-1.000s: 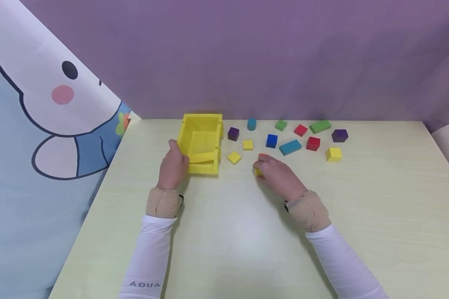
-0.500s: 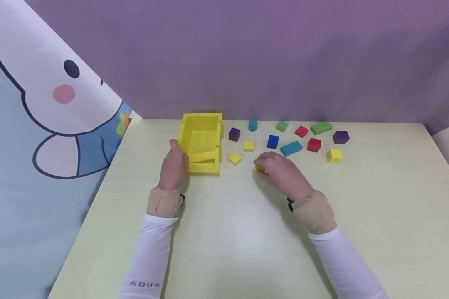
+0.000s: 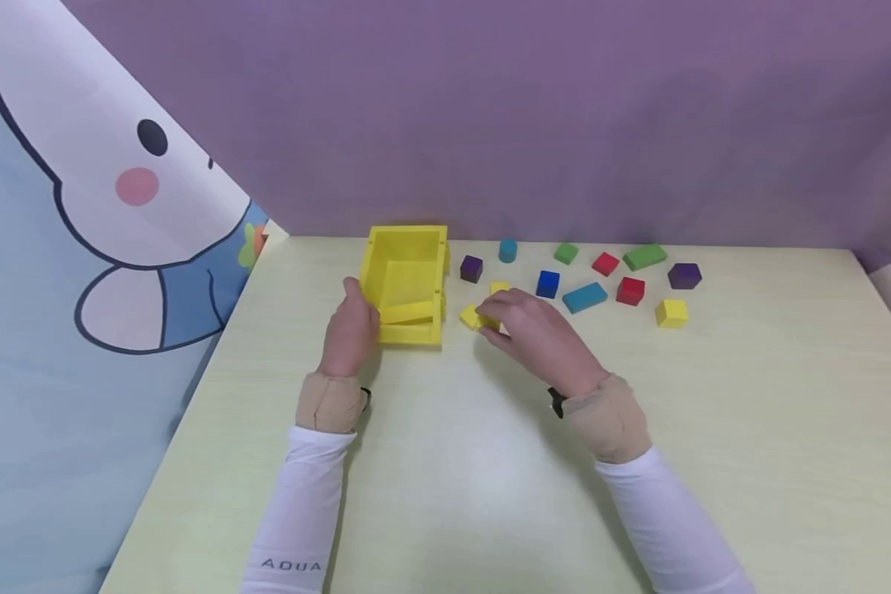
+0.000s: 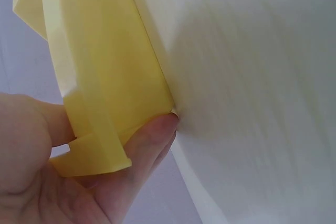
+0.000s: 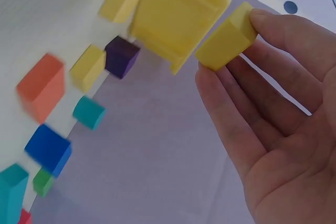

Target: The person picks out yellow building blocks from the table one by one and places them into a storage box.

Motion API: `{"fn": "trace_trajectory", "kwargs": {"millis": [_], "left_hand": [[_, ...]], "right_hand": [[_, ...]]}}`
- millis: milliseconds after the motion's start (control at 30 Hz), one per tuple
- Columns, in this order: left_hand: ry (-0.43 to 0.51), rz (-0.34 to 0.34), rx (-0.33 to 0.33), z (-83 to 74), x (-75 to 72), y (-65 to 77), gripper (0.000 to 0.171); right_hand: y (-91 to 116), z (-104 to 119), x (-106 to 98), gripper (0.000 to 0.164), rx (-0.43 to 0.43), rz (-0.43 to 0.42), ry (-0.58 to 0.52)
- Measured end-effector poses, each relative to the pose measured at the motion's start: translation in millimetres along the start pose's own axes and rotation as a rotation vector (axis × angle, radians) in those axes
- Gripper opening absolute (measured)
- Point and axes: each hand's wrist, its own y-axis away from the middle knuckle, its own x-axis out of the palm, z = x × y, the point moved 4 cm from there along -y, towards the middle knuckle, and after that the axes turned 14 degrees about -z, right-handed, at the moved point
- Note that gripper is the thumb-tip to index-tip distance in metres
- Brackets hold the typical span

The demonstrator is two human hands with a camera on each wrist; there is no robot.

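Observation:
My left hand (image 3: 350, 333) grips the near left side of a yellow plastic bin (image 3: 366, 272), thumb and fingers around its edge in the left wrist view. Inside the bin lies a long yellow block (image 3: 405, 313). A yellow block (image 5: 226, 39) is pinched between the thumb and fingertips of my right hand (image 3: 545, 342), raised over the table just right of the bin. Beneath and beside that hand lie two more yellow blocks, one diamond-turned (image 3: 469, 317) and one partly hidden (image 3: 500, 286). The orange-red block (image 5: 42, 87) shows in the right wrist view, hidden by the hand in the head view.
Loose blocks spread along the table's back edge: a purple cube (image 3: 471, 268), a teal cylinder (image 3: 508, 251), a blue cube (image 3: 548, 284), a teal bar (image 3: 585, 298), a green bar (image 3: 645, 256), a red cube (image 3: 630, 290) and a yellow cube (image 3: 671, 313). A purple cloth (image 3: 527, 124) rises behind.
My right hand has lifted the yellow block from beside the orange-red block and carried it left towards the bin. My left hand stays on the bin.

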Motion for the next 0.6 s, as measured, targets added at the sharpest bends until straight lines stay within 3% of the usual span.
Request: {"fn": "trace_trajectory", "kwargs": {"millis": [600], "left_hand": [[0.005,0.001,-0.016,0.5,-0.7,0.6,0.034]], "right_hand": [[-44.5,38.2,32.4,0.026,-0.096,0.025,-0.063]]}}
